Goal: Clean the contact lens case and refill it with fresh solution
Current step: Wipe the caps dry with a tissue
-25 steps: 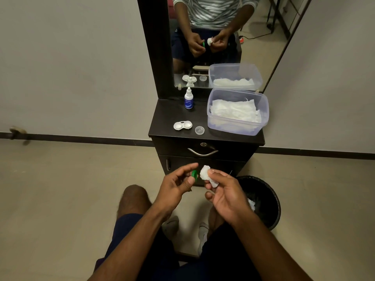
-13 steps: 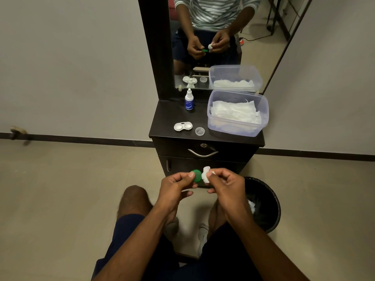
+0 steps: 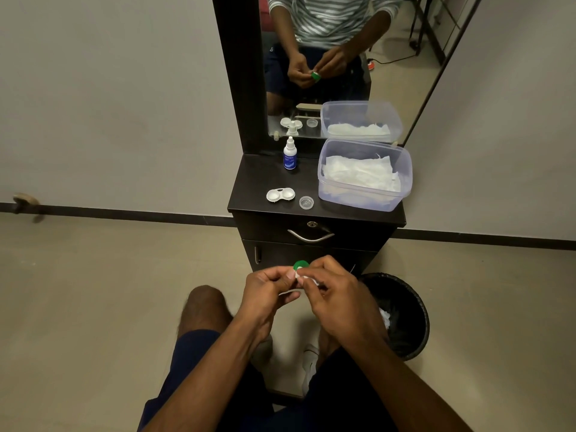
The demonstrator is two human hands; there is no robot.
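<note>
My left hand (image 3: 269,286) pinches a small green cap (image 3: 301,265) of the lens case, held up in front of the cabinet. A white tissue (image 3: 307,279) is pressed against the cap by my right hand (image 3: 335,294); most of the tissue is hidden under my fingers. The white lens case (image 3: 280,194), with both wells uncovered, lies on the dark cabinet top (image 3: 249,188). A clear cap (image 3: 306,202) sits just to its right. The solution bottle (image 3: 290,153), white with a blue label, stands upright at the back by the mirror.
A clear plastic box (image 3: 364,174) of white tissues fills the right side of the cabinet top. A black waste bin (image 3: 402,316) with crumpled tissue inside stands on the floor right of my knees. The mirror (image 3: 343,57) reflects my hands. A drawer handle (image 3: 310,236) juts forward.
My hands have closed together and risen slightly. The green cap has turned from edge-on to facing me, and the tissue has moved from beside it onto it.
</note>
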